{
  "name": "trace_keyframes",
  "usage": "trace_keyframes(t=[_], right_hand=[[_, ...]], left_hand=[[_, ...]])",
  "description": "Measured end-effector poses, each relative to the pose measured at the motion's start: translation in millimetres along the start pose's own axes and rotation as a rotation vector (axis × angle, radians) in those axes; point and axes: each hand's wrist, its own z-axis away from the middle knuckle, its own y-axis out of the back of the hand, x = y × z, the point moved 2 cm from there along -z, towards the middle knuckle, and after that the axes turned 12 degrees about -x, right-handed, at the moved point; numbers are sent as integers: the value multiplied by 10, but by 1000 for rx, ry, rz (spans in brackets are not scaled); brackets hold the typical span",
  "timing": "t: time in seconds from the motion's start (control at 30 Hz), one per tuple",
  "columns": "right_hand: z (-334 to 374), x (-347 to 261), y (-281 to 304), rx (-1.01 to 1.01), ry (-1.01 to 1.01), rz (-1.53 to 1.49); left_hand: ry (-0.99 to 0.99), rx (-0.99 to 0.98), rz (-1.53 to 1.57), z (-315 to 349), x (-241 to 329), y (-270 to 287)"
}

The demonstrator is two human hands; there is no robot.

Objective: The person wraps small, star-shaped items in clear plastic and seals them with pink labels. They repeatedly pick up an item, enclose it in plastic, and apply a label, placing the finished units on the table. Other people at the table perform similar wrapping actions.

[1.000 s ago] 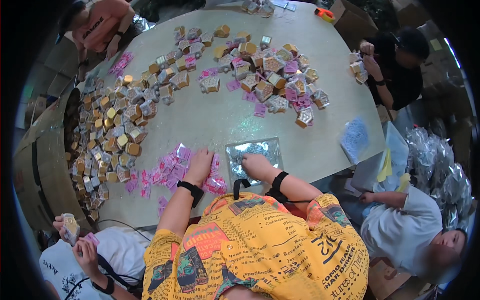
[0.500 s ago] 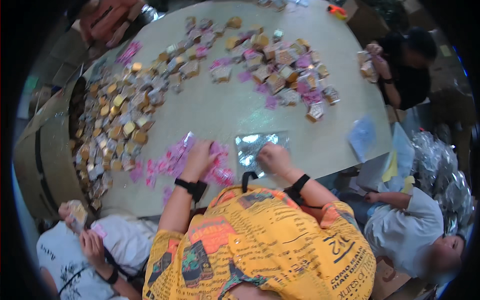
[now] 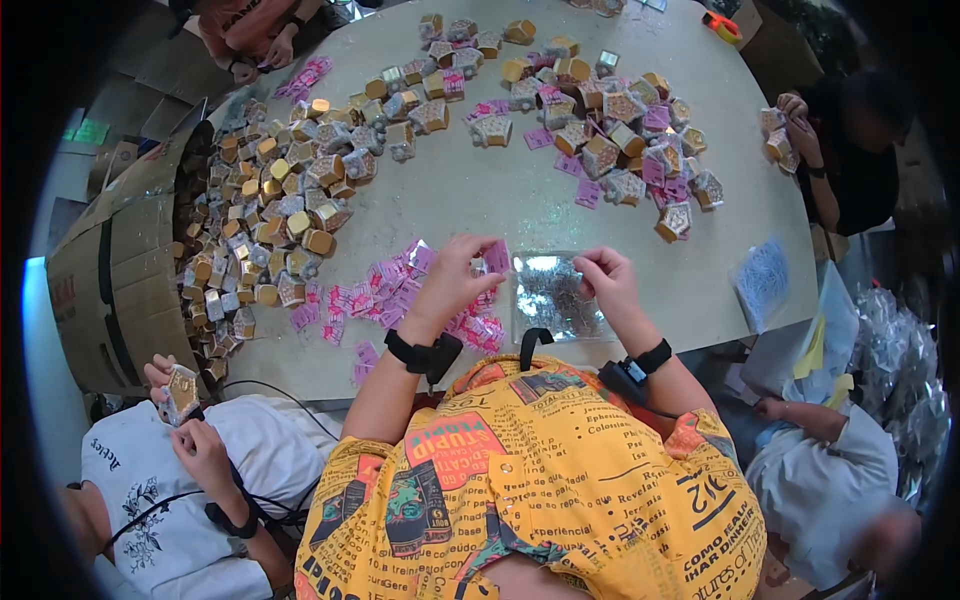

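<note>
My left hand (image 3: 458,285) is closed in a pinch on a small pink tag (image 3: 497,257), just left of a clear, shiny packet (image 3: 563,295). Thin dark pieces lie spread over that packet, too fine to name. Above its right side my right hand (image 3: 614,287) has thumb and forefinger pressed together; whatever sits between them is too small to make out. A loose pile of pink tags (image 3: 395,285) lies beneath and left of my left wrist.
Many small gold-and-clear boxes (image 3: 270,205) spill from a cardboard carton (image 3: 125,285) on the left. More boxes with pink tags form a heap (image 3: 620,130) farther back. A blue-white packet (image 3: 762,283) lies right. Co-workers surround the table (image 3: 430,200); one at lower left holds a box (image 3: 182,393).
My left hand has come away from the pink pile, rightward, with a tag in its fingers. My right hand has risen off the packet toward its right edge. The whole view has shifted slightly.
</note>
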Motion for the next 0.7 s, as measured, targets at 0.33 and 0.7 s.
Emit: trace_keyframes(t=[0.33,0.7], right_hand=[[-112,-460,-420,-164,585,840],[-173,-286,-430,-309,73,384]], left_hand=[[-10,-37,184,30,252,56],[-154,149,143,152,375,58]])
